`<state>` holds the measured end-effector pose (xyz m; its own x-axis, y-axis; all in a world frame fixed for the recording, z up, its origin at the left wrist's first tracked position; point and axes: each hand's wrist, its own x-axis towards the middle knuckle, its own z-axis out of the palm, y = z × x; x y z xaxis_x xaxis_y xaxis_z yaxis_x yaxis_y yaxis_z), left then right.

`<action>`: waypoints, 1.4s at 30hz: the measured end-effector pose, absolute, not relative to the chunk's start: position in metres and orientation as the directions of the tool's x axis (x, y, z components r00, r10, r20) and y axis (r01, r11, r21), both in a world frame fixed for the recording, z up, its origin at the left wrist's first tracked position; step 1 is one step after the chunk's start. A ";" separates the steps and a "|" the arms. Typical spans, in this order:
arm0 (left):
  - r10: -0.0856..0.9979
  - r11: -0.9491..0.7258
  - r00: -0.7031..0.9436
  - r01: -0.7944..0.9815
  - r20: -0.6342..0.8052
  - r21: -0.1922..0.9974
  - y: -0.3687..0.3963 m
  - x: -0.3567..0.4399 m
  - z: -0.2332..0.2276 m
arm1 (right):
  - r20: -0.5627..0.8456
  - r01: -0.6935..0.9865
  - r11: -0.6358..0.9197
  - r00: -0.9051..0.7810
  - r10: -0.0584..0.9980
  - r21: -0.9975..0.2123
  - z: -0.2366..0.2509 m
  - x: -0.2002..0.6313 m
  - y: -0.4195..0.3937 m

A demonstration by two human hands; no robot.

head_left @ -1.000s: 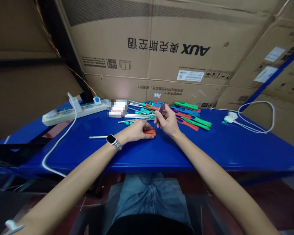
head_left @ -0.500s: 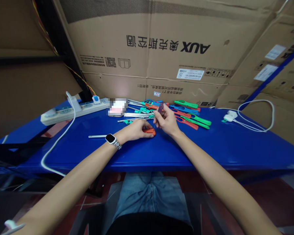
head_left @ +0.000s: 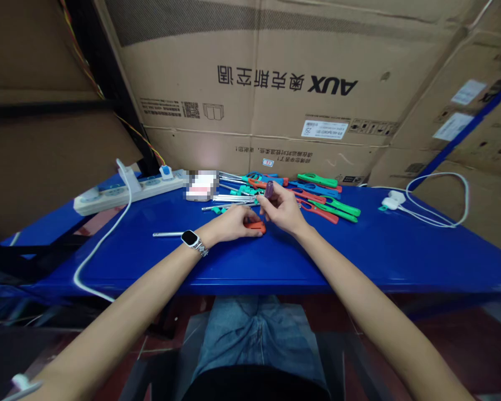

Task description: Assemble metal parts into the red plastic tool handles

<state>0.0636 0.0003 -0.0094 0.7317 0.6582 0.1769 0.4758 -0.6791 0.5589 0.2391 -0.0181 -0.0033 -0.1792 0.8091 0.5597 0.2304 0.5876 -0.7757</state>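
Note:
My left hand (head_left: 236,221) rests low over the table, its fingers closed around an orange lighter handle (head_left: 256,226). A silver metal tube (head_left: 167,234) shows to the left of my wrist; whether it joins the handle is hidden by my arm. Just to the right, my right hand (head_left: 284,210) grips a small screwdriver by its purple handle (head_left: 269,190). The screwdriver stands upright, tilted slightly, above the orange handle's right end. Its thin shaft and tip are hard to make out. Behind my hands lie several silver tubes with teal pieces (head_left: 234,198).
Several green lighters (head_left: 342,207), with red and blue ones, lie behind my right hand. A phone with a blurred screen (head_left: 201,185) lies near a white power strip (head_left: 129,192). White cables (head_left: 436,223) lie at right. Cardboard (head_left: 284,50) walls the blue table's (head_left: 384,262) back.
My right hand has shifted slightly left and down, and the screwdriver handle has come lower and leans less. My left hand keeps its hold on the orange handle.

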 end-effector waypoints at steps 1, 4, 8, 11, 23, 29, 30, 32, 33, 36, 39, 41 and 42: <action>0.648 -0.694 0.732 0.454 0.211 0.558 0.000 0.063 -0.009 | 0.563 0.237 0.592 -0.183 0.806 -0.770 -0.004 0.239 -0.017; 0.638 -0.753 0.621 0.380 0.454 0.538 0.001 0.062 -0.005 | 0.563 0.243 0.592 -0.181 0.806 -0.769 -0.007 0.241 -0.013; 0.534 -0.841 0.514 0.245 0.671 0.482 0.005 0.066 0.015 | 0.540 0.225 0.571 -0.186 0.821 -0.789 -0.009 0.243 -0.010; 0.527 -0.837 0.446 0.125 0.723 0.533 0.008 0.078 0.037 | 0.541 0.243 0.575 -0.198 0.818 -0.781 -0.010 0.244 -0.011; 0.661 -0.714 0.249 -0.080 0.708 0.695 0.011 0.104 0.035 | 0.549 0.312 0.580 -0.189 0.814 -0.753 -0.011 0.242 -0.010; 0.667 -0.703 0.272 -0.077 0.693 0.707 0.004 0.100 0.037 | 0.531 0.372 0.555 -0.175 0.829 -0.744 -0.011 0.244 -0.009; 0.666 -0.704 0.275 -0.074 0.693 0.706 0.004 0.099 0.036 | 0.531 0.373 0.558 -0.183 0.827 -0.741 -0.010 0.244 -0.009; 0.663 -0.708 0.282 -0.065 0.694 0.703 0.005 0.099 0.035 | 0.537 0.365 0.572 -0.203 0.819 -0.735 -0.005 0.246 -0.012; 0.660 -0.712 0.286 -0.057 0.695 0.700 0.006 0.098 0.035 | 0.540 0.352 0.581 -0.216 0.813 -0.734 -0.002 0.247 -0.014; 0.654 -0.722 0.298 -0.028 0.696 0.691 0.009 0.096 0.032 | 0.533 0.257 0.593 -0.268 0.802 -0.763 0.008 0.251 -0.019; 0.652 -0.715 0.330 -0.029 0.682 0.698 0.010 0.093 0.030 | 0.508 0.154 0.570 -0.309 0.804 -0.807 0.016 0.256 -0.021; 0.648 -0.713 0.350 -0.032 0.676 0.701 0.010 0.093 0.030 | 0.505 0.150 0.563 -0.302 0.809 -0.813 0.017 0.258 -0.021; 0.648 -0.714 0.351 -0.028 0.676 0.699 0.010 0.093 0.030 | 0.506 0.160 0.562 -0.291 0.812 -0.811 0.017 0.259 -0.021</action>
